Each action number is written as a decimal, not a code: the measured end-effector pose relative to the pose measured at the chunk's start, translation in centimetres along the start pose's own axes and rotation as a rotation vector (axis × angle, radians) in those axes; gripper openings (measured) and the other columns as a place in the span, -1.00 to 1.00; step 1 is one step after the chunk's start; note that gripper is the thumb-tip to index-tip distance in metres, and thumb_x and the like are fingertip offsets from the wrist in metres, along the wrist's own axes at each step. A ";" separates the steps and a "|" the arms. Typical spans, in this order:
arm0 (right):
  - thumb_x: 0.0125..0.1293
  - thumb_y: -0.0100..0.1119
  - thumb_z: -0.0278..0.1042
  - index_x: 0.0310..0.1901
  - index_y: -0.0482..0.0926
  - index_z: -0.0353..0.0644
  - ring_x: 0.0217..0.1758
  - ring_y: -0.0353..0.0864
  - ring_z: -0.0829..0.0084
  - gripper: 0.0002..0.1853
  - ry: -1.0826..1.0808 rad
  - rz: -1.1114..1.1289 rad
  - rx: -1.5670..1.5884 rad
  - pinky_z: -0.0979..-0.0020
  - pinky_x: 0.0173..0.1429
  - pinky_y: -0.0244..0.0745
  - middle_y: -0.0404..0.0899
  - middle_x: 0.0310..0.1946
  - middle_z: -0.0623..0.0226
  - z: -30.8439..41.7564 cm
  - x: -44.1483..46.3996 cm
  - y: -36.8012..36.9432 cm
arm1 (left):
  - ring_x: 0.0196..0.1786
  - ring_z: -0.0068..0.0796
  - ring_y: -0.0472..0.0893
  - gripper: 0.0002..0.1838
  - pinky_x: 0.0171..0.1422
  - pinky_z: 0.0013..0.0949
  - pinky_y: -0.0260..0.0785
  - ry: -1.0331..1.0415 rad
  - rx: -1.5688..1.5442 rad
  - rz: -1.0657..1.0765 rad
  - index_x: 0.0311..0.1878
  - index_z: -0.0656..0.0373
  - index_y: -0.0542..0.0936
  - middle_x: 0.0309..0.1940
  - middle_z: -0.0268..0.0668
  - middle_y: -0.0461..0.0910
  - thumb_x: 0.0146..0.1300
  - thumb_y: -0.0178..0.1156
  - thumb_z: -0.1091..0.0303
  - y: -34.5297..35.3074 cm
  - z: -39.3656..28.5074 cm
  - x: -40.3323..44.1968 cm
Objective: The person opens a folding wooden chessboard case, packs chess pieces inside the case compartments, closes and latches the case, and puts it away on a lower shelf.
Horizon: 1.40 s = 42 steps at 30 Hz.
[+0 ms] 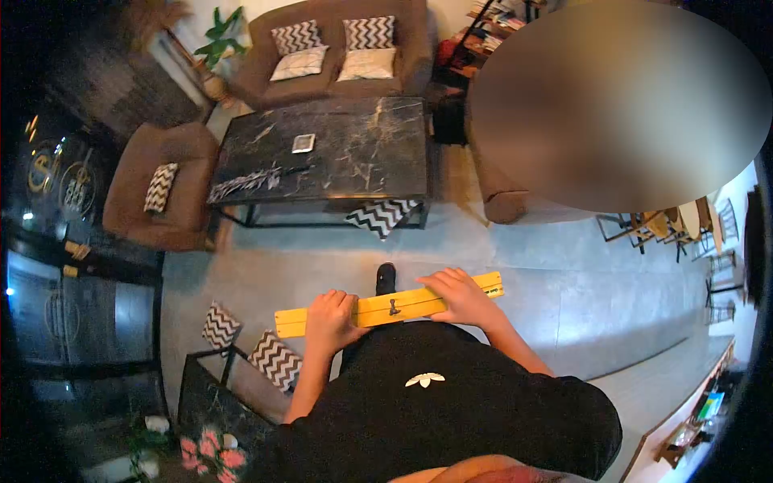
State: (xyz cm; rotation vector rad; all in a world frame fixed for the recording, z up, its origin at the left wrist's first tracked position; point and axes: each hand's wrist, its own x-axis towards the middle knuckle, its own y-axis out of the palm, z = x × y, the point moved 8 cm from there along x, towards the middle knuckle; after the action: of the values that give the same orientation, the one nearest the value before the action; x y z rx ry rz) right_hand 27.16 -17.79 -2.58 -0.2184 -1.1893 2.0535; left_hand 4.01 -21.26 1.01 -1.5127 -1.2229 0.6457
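A long, flat yellow object (pixel 378 308) with a small dark fitting at its middle spans the space in front of my body, its right end slightly higher. My left hand (pixel 331 320) is closed round its left part. Nearer the right end, my right hand (pixel 457 296) grips the same object, fingers over the top edge. Both ends stick out past my hands. Below it is my black shirt (pixel 483 402), and a black shoe (pixel 386 278) shows just above it on the grey floor.
Ahead stands a black marble table (pixel 330 173) with a brown sofa (pixel 334 87) behind and an armchair (pixel 157 197) at left. Zigzag cushions (pixel 276 360) lie on the floor at lower left, beside a dark side table (pixel 213 406). Wooden chairs (pixel 644 229) stand at right.
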 end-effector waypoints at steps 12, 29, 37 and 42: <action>-0.08 0.66 -0.03 0.47 0.28 -0.15 0.46 0.29 -0.02 0.08 0.603 -0.567 -0.300 0.00 0.51 0.19 0.35 0.37 0.02 -11.4 -5.2 -15.1 | -0.23 -0.17 0.60 -0.46 -0.13 -0.13 0.44 0.308 -0.105 -0.043 -0.29 0.12 0.64 -0.39 -0.25 0.58 -0.35 0.65 0.08 -1.3 2.1 22.0; 0.32 0.30 0.28 0.57 0.10 -0.08 0.45 0.38 0.16 -0.03 0.412 -1.157 1.110 -0.01 0.47 0.34 0.36 0.37 0.15 -37.2 -8.9 -18.7 | -0.27 -0.48 0.70 -0.36 -0.11 -0.39 0.57 0.005 -0.523 -0.218 -0.18 0.30 0.68 -0.33 -0.24 0.71 -0.25 0.77 0.09 1.4 -8.6 45.0; 0.35 0.34 0.14 0.46 0.31 -0.22 0.23 0.53 0.35 -0.18 0.274 -1.086 1.383 0.23 0.31 0.44 0.54 0.25 0.32 -45.5 -8.1 -19.3 | -0.32 -0.60 0.65 -0.42 -0.14 -0.45 0.53 -0.120 -0.796 -0.170 -0.11 0.32 0.69 -0.36 -0.30 0.70 -0.14 0.73 0.21 8.3 -11.9 49.7; 0.47 0.29 -0.21 0.33 0.43 -0.16 -0.02 0.61 0.47 -0.52 0.721 -1.078 1.205 0.37 0.13 0.51 0.62 0.03 0.45 -48.7 -5.5 -19.0 | -0.31 -0.66 0.59 -0.57 -0.14 -0.50 0.44 -0.308 -0.953 -0.192 -0.11 0.30 0.69 -0.34 -0.40 0.68 0.01 0.65 0.32 11.0 -10.2 50.8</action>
State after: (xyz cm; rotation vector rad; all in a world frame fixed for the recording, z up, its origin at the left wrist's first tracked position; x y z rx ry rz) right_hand 64.17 17.25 -15.51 0.2304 0.4391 1.1778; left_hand 33.90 22.38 3.60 -2.0543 -2.0576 0.1394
